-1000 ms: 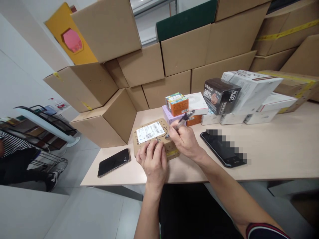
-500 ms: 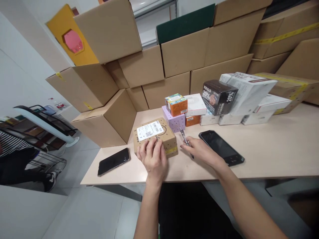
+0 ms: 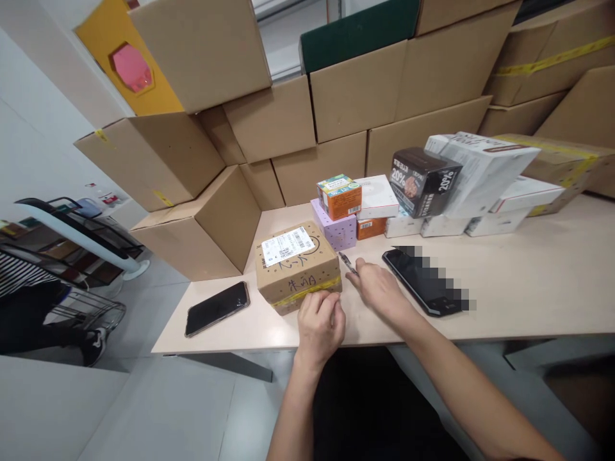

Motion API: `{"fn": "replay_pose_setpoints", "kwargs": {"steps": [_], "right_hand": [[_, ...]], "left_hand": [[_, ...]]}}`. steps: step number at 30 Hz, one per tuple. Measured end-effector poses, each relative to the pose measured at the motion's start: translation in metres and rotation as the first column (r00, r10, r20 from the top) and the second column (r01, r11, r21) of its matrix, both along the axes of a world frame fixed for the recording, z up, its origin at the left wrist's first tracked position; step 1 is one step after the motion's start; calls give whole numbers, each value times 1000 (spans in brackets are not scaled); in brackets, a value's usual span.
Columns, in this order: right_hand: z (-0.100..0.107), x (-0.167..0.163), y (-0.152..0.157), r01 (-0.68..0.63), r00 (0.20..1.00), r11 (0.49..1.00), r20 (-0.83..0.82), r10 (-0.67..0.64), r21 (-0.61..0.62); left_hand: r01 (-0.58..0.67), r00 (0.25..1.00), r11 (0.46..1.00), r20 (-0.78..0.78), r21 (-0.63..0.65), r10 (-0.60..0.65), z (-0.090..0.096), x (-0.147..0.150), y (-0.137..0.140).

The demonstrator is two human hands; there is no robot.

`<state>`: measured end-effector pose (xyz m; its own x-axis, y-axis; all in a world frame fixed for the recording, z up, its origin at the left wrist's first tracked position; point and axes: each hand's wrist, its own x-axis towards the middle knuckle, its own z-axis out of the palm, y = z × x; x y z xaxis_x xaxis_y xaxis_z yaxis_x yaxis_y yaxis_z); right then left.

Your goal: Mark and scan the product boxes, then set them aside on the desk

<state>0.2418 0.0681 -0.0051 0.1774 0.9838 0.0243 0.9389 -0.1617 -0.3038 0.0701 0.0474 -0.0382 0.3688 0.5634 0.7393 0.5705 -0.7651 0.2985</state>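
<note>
A cardboard box [image 3: 307, 266] with a white shipping label [image 3: 287, 246], yellow tape and dark handwriting on its near side sits on the table. My left hand [image 3: 321, 323] is closed at the box's lower front edge, fingers curled together; whatever they may hold is hidden. To the right of the box, my right hand [image 3: 377, 285] grips a pen [image 3: 348, 263], its end pointing up and left toward the box. Just right of that hand lies a black handheld device [image 3: 418, 282], partly pixelated.
A smartphone [image 3: 218, 309] lies left of the box. Behind are a purple box [image 3: 336, 227], an orange box [image 3: 340, 197], a dark brown box [image 3: 423, 182] and several white boxes. Large cartons [image 3: 346, 96] wall off the back. At far left, a person stands near a wire cart.
My left hand has slid off the box top down to its front edge, uncovering the handwriting. The box looks slightly turned. My right hand, still on the pen, has shifted slightly left.
</note>
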Motion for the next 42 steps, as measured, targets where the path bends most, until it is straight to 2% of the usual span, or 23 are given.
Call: {"fn": "replay_pose_setpoints", "kwargs": {"steps": [2,4,6,8,10,12,16,18,21,26,29,32,34,37,42], "right_hand": [[0,1,-5,25,1000,998,3,-25,60],[-2,6,-15,52,998,977,18,-56,205],[-7,16,-31,82,992,917,56,-112,391],[-15,29,-49,142,970,860,104,-219,490],[-24,44,-66,241,928,846,142,-344,475],[-33,58,-78,337,892,864,165,-420,374],[-42,72,-82,393,898,906,148,-415,157],[-44,72,-80,411,894,899,128,-429,149],[-48,69,-77,429,886,877,90,-455,216],[-63,72,-78,339,929,838,-11,-370,427],[-63,64,-80,248,967,756,-103,-234,606],[-49,41,-83,189,981,660,-166,-99,727],[-36,21,-85,190,977,621,-210,-42,761],[-20,-6,-87,213,960,587,-278,22,781],[-7,-37,-82,182,940,553,-310,146,813]], "left_hand": [[-14,1000,1000,-5,-24,14,0,0,1],[-13,1000,999,-16,-50,12,1,-1,1],[-8,1000,997,-30,-72,5,2,-1,0],[5,999,996,-45,-86,-9,3,-2,-1],[25,997,995,-67,-92,-31,4,-2,-3],[47,992,994,-113,-96,-58,3,-1,-4],[56,972,995,-223,-84,-73,0,1,-5],[53,964,996,-255,-76,-71,-2,2,-6],[36,964,997,-262,-71,-53,-4,5,-8],[37,981,993,-183,-113,-57,-7,10,-17],[83,993,977,-64,-199,-98,-8,10,-18],[149,988,957,84,-250,-132,-6,8,-18],[194,969,946,201,-259,-143,-3,6,-20],[243,923,938,356,-248,-145,0,5,-26],[254,863,947,488,-197,-130,3,5,-34]]}}
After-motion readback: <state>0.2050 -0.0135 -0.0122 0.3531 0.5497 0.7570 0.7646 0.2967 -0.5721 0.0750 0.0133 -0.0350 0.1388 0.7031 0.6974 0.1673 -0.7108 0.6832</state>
